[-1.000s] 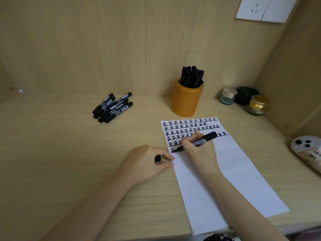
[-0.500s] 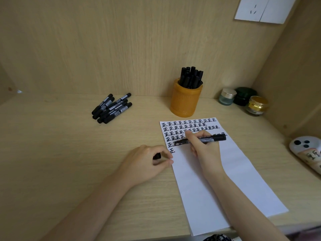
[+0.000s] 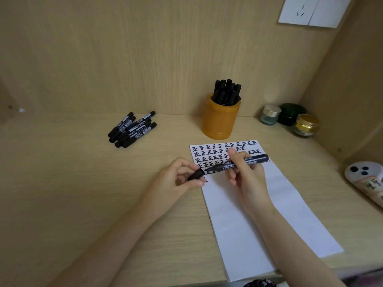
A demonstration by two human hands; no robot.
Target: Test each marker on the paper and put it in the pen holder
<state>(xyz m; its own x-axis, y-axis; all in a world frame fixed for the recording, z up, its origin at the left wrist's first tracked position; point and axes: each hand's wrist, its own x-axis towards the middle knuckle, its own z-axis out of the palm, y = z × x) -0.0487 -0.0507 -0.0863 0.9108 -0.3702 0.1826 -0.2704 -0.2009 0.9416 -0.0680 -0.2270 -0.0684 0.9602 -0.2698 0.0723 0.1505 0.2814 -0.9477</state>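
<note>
My right hand (image 3: 244, 172) grips a black marker (image 3: 257, 158) held level above the white paper (image 3: 259, 214), its bare tip pointing left. My left hand (image 3: 180, 179) pinches the marker's black cap (image 3: 195, 175) just left of that tip, a small gap between them. The paper's top carries rows of black test characters. An orange pen holder (image 3: 220, 121) behind the paper holds several black markers. A pile of several capped black markers (image 3: 132, 129) lies on the desk to the far left.
Three small jars (image 3: 290, 119) stand in the back right corner. A white phone (image 3: 364, 179) lies at the right edge. Wooden walls close the desk at the back and right, with a white socket plate (image 3: 310, 11) high up.
My right hand lifted the marker off the paper and turned it level. My left hand rose from the desk and brought the cap up toward the tip.
</note>
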